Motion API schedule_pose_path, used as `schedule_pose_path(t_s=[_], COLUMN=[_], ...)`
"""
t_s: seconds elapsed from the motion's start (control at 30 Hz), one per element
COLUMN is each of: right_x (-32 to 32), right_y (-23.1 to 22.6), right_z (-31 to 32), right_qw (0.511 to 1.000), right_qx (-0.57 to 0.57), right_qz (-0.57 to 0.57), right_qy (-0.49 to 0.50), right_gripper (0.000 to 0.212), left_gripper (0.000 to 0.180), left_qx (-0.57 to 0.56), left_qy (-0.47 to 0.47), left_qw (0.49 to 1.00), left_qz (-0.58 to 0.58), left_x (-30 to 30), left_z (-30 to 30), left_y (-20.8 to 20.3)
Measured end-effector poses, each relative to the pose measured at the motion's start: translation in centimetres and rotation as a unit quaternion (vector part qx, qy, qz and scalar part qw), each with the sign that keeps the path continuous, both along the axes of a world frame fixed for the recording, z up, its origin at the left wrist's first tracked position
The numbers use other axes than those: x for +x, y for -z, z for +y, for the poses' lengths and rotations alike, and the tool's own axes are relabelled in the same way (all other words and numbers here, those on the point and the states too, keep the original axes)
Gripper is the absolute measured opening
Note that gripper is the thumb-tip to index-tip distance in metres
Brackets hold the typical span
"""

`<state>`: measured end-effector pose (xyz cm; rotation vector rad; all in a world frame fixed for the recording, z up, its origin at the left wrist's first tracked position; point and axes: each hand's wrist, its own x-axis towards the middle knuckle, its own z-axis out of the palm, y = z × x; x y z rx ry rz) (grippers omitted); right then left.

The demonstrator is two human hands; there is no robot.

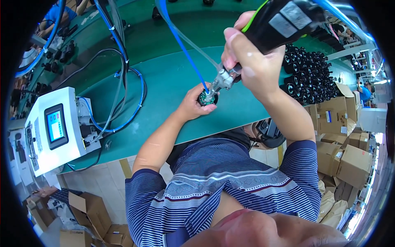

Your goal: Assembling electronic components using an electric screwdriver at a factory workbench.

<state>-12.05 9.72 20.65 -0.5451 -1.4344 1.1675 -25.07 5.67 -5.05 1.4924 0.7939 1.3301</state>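
Head view: left hand (192, 105) gripping small round part (207, 98) by its rim, seemingly light, rigid; right hand (251, 68) at one o'clock clenching powered screwdriver (284, 20)

Left hand (193, 103) steadies round part (207, 98) on green table (164, 78); right hand (247, 61) grips screwdriver (279, 20).

Bright, even light; strong fisheye bending, dark vignetted corners.
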Motion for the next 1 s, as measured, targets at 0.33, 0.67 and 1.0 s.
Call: schedule_pose_path(t_s=[0.33, 0.67, 1.0], right_x=[-1.5, -3.4, -1.2], right_y=[1.7, 2.7, 2.5], right_z=[0.7, 0.8, 1.3], right_qw=[0.999, 0.999, 0.999], right_qx=[0.053, 0.054, 0.044], right_qz=[0.001, 0.004, -0.030], right_qy=[0.007, 0.004, -0.003], right_gripper=[0.020, 0.020, 0.019], left_gripper=[0.051, 0.058, 0.064], left_qx=[0.004, 0.025, -0.001], left_qy=[0.029, 0.028, 0.043], left_qw=[1.000, 0.999, 0.998], left_qz=[-0.004, -0.010, -0.040], left_x=[-1.0, -2.7, -1.1], left_z=[0.2, 0.6, 0.3], left_y=[-0.1, 0.1, 1.4])
